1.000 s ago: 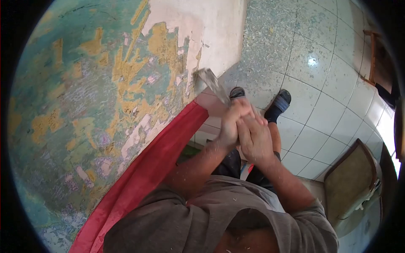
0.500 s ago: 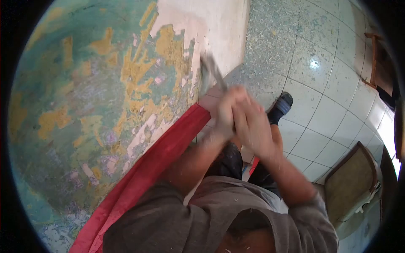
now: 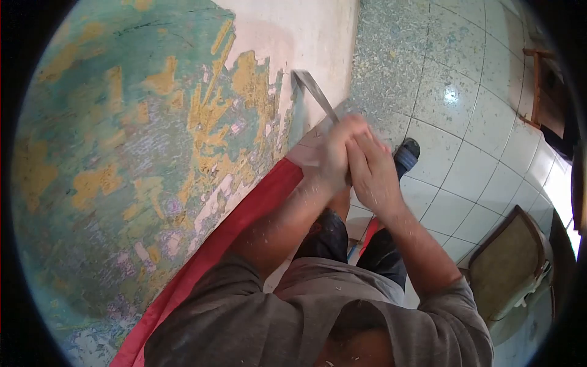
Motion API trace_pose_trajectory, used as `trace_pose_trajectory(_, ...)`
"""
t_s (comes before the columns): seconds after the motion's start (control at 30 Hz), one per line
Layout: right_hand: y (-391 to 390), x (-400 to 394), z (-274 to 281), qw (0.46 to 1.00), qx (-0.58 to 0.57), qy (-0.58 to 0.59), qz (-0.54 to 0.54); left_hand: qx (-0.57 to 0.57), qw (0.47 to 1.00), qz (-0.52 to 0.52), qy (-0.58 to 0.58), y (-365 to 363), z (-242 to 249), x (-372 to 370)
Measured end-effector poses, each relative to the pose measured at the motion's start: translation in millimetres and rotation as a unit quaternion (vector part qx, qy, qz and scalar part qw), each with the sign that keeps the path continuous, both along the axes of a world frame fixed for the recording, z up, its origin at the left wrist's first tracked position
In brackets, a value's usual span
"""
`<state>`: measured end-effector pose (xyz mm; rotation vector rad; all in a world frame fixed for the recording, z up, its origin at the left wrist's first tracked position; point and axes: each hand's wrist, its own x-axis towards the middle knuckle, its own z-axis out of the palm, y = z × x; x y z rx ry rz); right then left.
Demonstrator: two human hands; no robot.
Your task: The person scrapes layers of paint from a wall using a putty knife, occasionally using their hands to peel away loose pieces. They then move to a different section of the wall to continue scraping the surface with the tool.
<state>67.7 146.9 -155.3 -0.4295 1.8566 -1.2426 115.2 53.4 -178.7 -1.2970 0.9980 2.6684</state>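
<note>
A long metal scraper (image 3: 318,96) reaches up and left from my two clasped hands, its head against the wall (image 3: 140,122) at the border between green-and-yellow paint and the pale bared surface. My left hand (image 3: 340,147) is closed around the scraper's handle, most of which is hidden in the grip. From the other side, my right hand (image 3: 374,174) wraps over it, fingers pressed against the left hand. Flecks of paint dot both forearms.
A red cloth (image 3: 244,211) runs along the foot of the wall. Paint chips litter the tiled floor (image 3: 449,144). My slippered foot (image 3: 408,153) stands beyond my hands. A padded chair (image 3: 507,263) is at right, and brown wooden furniture (image 3: 544,92) at upper right.
The scraper's head has shifted a little farther up along the paint edge, both hands moving with it and keeping their grip. The camera view has shifted slightly.
</note>
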Motion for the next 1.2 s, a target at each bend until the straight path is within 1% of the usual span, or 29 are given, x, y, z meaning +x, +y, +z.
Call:
trace_pose_trajectory(0.03,13,18,6,1.000,0.001,-0.004,-0.002,-0.011,1.000,-0.008,0.010,20,-12,29)
trace_pose_trajectory(0.07,31,42,9,0.998,-0.035,0.034,-0.046,-0.022,0.999,-0.014,0.022,31,-17,47)
trace_pose_trajectory(0.1,36,50,13,0.991,-0.072,0.074,-0.089,-0.023,0.999,-0.014,0.024,31,-7,46)
trace_pose_trajectory(0.13,33,45,9,0.990,-0.075,0.076,-0.088,0.030,0.998,0.013,0.049,29,3,45)
trace_pose_trajectory(0.17,22,32,8,0.996,-0.041,0.071,-0.021,0.085,0.993,0.038,0.072,26,13,43)
trace_pose_trajectory(0.2,13,25,5,0.997,-0.003,0.060,0.047,0.090,0.993,0.039,0.066,15,10,34)
trace_pose_trajectory(0.23,-8,16,-9,0.997,-0.017,0.078,0.002,0.063,0.997,0.035,0.022,-6,-3,14)
trace_pose_trajectory(0.27,-16,5,-12,0.996,-0.021,0.086,0.000,0.028,0.999,0.027,-0.011,-21,-10,-5)
trace_pose_trajectory(0.33,-23,-7,-8,0.998,-0.041,0.001,-0.057,0.019,1.000,0.020,-0.009,-18,-1,-16)
trace_pose_trajectory(0.43,13,20,5,0.998,-0.040,0.033,-0.019,0.025,0.999,0.028,-0.010,7,6,15)
trace_pose_trajectory(0.5,35,49,20,0.995,0.003,-0.096,0.016,0.026,0.999,0.036,0.003,25,20,46)
trace_pose_trajectory(0.57,47,66,38,0.997,-0.053,-0.055,0.010,0.018,0.999,0.029,0.002,38,41,70)
trace_pose_trajectory(0.67,60,82,63,0.994,-0.097,-0.057,-0.002,-0.002,1.000,0.014,-0.004,50,69,90)
trace_pose_trajectory(0.7,55,86,75,0.993,-0.095,-0.053,-0.053,0.001,1.000,0.015,0.005,51,75,93)
trace_pose_trajectory(0.73,51,83,72,0.993,-0.096,-0.051,-0.055,0.004,1.000,0.016,0.017,50,76,93)
trace_pose_trajectory(0.77,44,76,65,0.997,-0.073,-0.031,-0.004,0.053,0.997,0.035,0.045,39,65,97)
trace_pose_trajectory(0.8,37,71,58,0.998,-0.049,-0.013,0.047,0.054,0.997,0.034,0.043,31,59,87)
trace_pose_trajectory(0.83,26,61,52,0.996,-0.039,-0.076,0.035,0.033,0.997,0.063,0.036,23,55,72)
trace_pose_trajectory(0.87,26,56,55,0.996,-0.042,-0.071,0.035,0.010,0.995,0.090,0.032,17,57,59)
trace_pose_trajectory(0.9,28,51,60,0.995,-0.055,-0.078,0.014,-0.021,0.998,0.049,-0.021,20,66,52)
trace_pose_trajectory(0.93,32,50,63,0.994,-0.064,-0.089,-0.007,-0.020,0.998,0.048,-0.021,28,68,59)
trace_pose_trajectory(0.97,46,61,57,0.995,-0.097,-0.019,-0.007,-0.007,1.000,0.029,-0.005,41,70,71)
trace_pose_trajectory(1.0,48,63,59,0.995,-0.097,-0.018,-0.007,0.003,1.000,0.010,0.016,48,70,79)
trace_pose_trajectory(1.03,49,62,60,0.993,-0.118,0.015,-0.006,-0.007,0.999,-0.005,0.035,49,71,84)
trace_pose_trajectory(1.07,51,62,60,0.989,-0.138,0.046,-0.006,-0.007,0.999,-0.005,0.036,46,68,78)
trace_pose_trajectory(1.1,52,58,59,0.990,-0.135,0.043,-0.006,-0.016,0.999,0.021,0.028,42,66,68)
trace_pose_trajectory(1.13,51,48,54,0.992,-0.111,-0.048,0.018,-0.029,0.998,0.049,0.024,40,63,60)
trace_pose_trajectory(1.17,52,40,51,0.986,-0.087,-0.135,0.041,-0.050,0.997,0.049,0.032,42,57,56)
trace_pose_trajectory(1.2,59,42,54,0.987,-0.081,-0.136,0.041,-0.045,0.997,0.050,0.030,50,60,58)
